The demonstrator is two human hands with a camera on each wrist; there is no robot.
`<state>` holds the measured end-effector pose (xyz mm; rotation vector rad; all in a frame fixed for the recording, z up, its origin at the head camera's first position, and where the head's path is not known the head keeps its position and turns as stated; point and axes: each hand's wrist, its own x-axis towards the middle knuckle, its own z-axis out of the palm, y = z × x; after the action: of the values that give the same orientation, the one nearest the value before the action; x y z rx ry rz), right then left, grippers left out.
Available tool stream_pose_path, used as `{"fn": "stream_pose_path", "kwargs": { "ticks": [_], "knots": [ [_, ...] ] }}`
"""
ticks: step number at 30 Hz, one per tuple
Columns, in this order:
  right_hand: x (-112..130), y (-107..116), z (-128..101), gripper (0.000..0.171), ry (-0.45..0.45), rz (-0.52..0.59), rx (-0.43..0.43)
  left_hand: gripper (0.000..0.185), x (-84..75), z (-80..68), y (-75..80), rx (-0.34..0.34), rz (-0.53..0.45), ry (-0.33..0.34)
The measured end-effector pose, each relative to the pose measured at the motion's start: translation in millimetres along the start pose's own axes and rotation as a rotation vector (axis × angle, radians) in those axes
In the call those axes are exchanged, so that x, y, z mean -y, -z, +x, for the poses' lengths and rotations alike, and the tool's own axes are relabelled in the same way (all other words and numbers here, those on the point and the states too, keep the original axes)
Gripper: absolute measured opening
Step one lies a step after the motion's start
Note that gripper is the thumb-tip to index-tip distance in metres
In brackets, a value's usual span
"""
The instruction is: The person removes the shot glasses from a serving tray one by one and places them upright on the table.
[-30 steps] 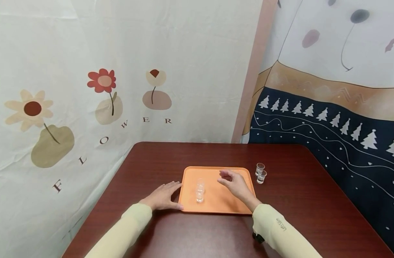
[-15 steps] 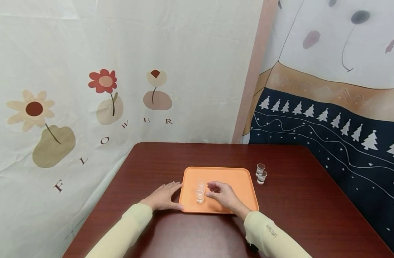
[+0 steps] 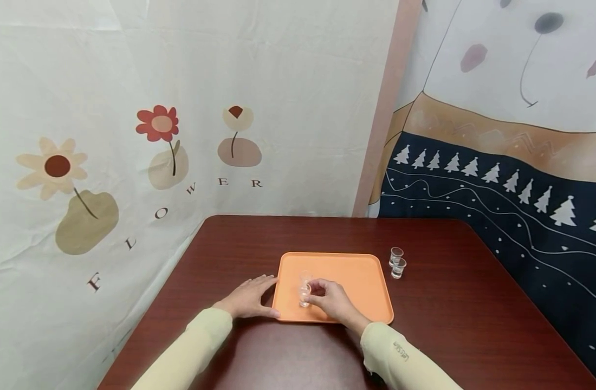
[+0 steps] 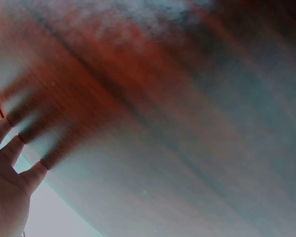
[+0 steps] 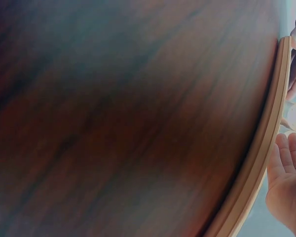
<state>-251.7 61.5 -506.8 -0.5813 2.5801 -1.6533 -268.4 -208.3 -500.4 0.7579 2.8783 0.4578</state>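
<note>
tray (image 3: 361, 271) mid-table (image 3: 473, 314) | stacked glasses (image 3: 304, 287) on tray, left | two glasses (image 3: 397, 262) right of tray

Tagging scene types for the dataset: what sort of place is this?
Likely a staged recording corner, not a real kitchen or bar: a dark red-brown wooden table with printed fabric backdrops for walls, one with flowers, one with white trees. Props only: an orange plastic tray and small clear glasses.

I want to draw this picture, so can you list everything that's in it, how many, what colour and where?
table: one, dark red-brown, under everything.
tray: one, orange, middle of table.
glasses on tray: two, clear, left part of tray.
glasses off tray: two, clear, on table right of tray.
flower cloth: one, white, back left.
tree cloth: one, dark blue and tan, back right.
left hand: flat on table, touching tray's left edge.
right hand: holds near glass on tray.
</note>
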Motion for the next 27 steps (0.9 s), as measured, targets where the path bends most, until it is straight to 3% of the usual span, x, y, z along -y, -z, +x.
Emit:
{"fn": "stream_pose_path", "kwargs": {
  "ticks": [12, 19, 27],
  "knots": [
    [-3.0, 3.2, -2.1, 0.024, 0.006, 0.009, -0.031, 0.103, 0.3, 1.0, -0.7, 0.003, 0.009, 0.007],
    [-3.3, 22.6, -5.1, 0.026, -0.002, 0.018, -0.071, 0.105, 1.4, 2.4, 0.1, 0.015, 0.007, 0.014],
    [-2.9, 50.2, -6.0, 0.025, -0.044, 0.038, -0.19, 0.107, 3.4, 3.5, -1.4, 0.022, 0.014, 0.032]
  ]
}}
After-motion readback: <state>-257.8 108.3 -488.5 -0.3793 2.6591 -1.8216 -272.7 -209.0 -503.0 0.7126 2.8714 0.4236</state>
